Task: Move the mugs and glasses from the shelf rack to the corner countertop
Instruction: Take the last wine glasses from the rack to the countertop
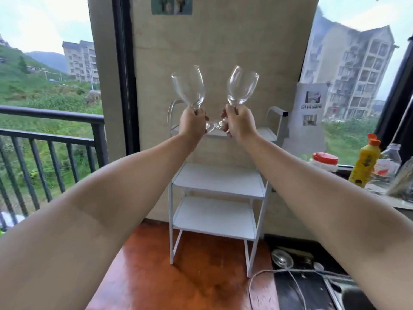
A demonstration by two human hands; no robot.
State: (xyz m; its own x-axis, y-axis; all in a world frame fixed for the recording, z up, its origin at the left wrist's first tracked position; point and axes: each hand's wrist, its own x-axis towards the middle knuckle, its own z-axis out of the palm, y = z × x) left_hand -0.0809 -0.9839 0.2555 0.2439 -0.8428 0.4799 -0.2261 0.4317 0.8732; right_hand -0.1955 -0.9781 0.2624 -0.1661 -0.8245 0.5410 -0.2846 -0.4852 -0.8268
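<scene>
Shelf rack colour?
White, frame and shelves alike, on the metal three-tier shelf rack; head view.

Both bare arms stretch forward, converging above the white rack (218, 189). The left hand (192, 123) and right hand (239, 123), fingers curled, each grip a stem, nearly touching.

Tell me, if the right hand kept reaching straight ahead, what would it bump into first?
Probably the top tier of the white shelf rack just beyond the right hand, then the beige wall; depth is hard to judge.
</scene>
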